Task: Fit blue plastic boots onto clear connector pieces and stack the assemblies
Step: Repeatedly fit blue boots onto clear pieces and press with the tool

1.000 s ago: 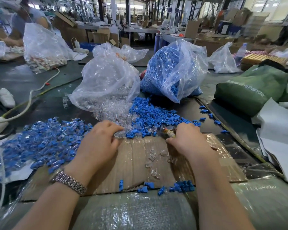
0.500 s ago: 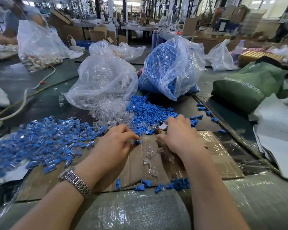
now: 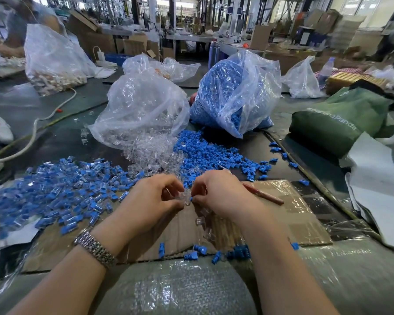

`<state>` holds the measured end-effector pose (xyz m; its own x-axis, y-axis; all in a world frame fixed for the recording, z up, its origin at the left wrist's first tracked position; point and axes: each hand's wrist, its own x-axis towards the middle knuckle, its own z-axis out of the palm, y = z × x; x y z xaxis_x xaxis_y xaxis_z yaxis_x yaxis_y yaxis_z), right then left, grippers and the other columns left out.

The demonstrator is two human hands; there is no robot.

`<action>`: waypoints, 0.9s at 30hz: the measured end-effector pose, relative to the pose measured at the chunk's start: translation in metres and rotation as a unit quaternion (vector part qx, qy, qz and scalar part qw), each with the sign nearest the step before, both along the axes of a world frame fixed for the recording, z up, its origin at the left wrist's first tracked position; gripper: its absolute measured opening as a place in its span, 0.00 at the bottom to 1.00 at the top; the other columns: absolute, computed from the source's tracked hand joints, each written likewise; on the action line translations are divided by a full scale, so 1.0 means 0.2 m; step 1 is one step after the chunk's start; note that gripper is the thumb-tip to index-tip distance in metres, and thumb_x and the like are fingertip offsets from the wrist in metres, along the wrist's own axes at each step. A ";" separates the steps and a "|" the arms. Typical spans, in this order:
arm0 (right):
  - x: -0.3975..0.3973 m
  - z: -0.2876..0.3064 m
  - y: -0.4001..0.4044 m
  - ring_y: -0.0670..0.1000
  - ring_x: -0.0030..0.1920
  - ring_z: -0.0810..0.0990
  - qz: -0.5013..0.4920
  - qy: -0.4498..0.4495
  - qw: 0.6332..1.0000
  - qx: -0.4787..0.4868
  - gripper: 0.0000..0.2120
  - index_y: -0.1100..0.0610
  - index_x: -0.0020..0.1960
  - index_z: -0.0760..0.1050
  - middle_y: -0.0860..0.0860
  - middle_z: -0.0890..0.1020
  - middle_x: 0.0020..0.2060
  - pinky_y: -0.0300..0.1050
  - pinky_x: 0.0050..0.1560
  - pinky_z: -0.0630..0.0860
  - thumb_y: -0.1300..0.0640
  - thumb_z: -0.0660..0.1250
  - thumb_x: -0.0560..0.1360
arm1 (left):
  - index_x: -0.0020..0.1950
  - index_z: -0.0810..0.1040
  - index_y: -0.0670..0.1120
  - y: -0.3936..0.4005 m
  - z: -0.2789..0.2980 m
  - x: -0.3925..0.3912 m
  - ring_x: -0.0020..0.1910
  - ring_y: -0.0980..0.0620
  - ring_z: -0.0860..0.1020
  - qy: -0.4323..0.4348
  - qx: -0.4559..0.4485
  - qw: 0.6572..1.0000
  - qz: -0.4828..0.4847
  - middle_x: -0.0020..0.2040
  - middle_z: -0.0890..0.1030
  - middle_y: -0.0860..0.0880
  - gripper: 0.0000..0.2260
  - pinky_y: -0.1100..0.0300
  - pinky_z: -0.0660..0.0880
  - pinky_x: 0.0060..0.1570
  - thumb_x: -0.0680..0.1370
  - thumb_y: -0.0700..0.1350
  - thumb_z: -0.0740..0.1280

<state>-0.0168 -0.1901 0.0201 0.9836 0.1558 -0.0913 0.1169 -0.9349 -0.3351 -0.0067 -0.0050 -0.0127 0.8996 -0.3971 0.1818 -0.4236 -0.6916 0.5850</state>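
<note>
My left hand (image 3: 154,198) and my right hand (image 3: 221,194) meet over the cardboard sheet (image 3: 289,214). Between their fingertips sits a clear connector piece (image 3: 187,197), pinched by my left hand. My right hand pinches a small blue boot (image 3: 191,198) against it, mostly hidden by the fingers. Loose blue boots (image 3: 214,155) lie in a pile just beyond my hands. Clear connectors (image 3: 150,158) spill from a clear bag (image 3: 141,110). Finished blue-and-clear assemblies (image 3: 62,194) are heaped at the left.
A bag full of blue boots (image 3: 234,94) stands behind the pile. A red pencil (image 3: 263,194) lies on the cardboard by my right wrist. A green bag (image 3: 337,119) sits at the right, a white cable (image 3: 34,133) at the left. Several boots (image 3: 239,253) lie near the cardboard's front edge.
Both hands drew back from the piles toward me and came together; the left now holds a clear connector and the right a blue boot.
</note>
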 end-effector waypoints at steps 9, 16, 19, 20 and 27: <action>0.01 -0.01 -0.05 0.45 0.44 0.82 -0.035 -0.071 0.985 0.150 0.01 0.51 0.47 0.82 0.45 0.84 0.41 0.45 0.52 0.80 0.54 0.73 0.77 | 0.51 0.84 0.53 0.03 0.04 0.00 0.41 0.60 0.84 0.097 -0.165 0.981 0.022 0.44 0.86 0.58 0.07 0.72 0.77 0.42 0.77 0.42 0.73; 0.00 0.00 -0.06 0.44 0.39 0.84 -0.028 -0.085 0.932 0.351 0.04 0.52 0.46 0.86 0.47 0.86 0.37 0.44 0.50 0.83 0.53 0.74 0.78 | 0.52 0.86 0.40 0.06 0.09 0.00 0.47 0.45 0.86 0.295 -0.468 0.832 0.026 0.47 0.85 0.39 0.12 0.62 0.82 0.45 0.69 0.36 0.72; 0.00 0.01 -0.06 0.47 0.39 0.86 -0.020 -0.092 0.913 0.398 0.02 0.54 0.46 0.85 0.49 0.87 0.37 0.46 0.50 0.84 0.56 0.75 0.76 | 0.51 0.84 0.34 0.06 0.09 0.01 0.52 0.39 0.85 0.340 -0.529 0.777 0.023 0.50 0.84 0.34 0.12 0.61 0.83 0.44 0.69 0.32 0.71; 0.00 0.02 -0.06 0.47 0.39 0.86 -0.017 -0.096 0.909 0.405 0.02 0.55 0.46 0.85 0.49 0.87 0.37 0.44 0.49 0.84 0.56 0.75 0.76 | 0.52 0.83 0.33 0.06 0.09 0.01 0.53 0.38 0.85 0.350 -0.534 0.769 0.027 0.51 0.84 0.33 0.12 0.60 0.83 0.43 0.69 0.32 0.71; 0.00 0.02 -0.04 0.44 0.42 0.84 0.028 -0.111 0.912 0.394 0.02 0.52 0.48 0.83 0.47 0.86 0.40 0.40 0.49 0.81 0.59 0.73 0.78 | 0.49 0.85 0.40 0.07 0.10 0.01 0.46 0.46 0.86 0.362 -0.533 0.763 0.049 0.50 0.86 0.39 0.10 0.61 0.83 0.42 0.68 0.39 0.75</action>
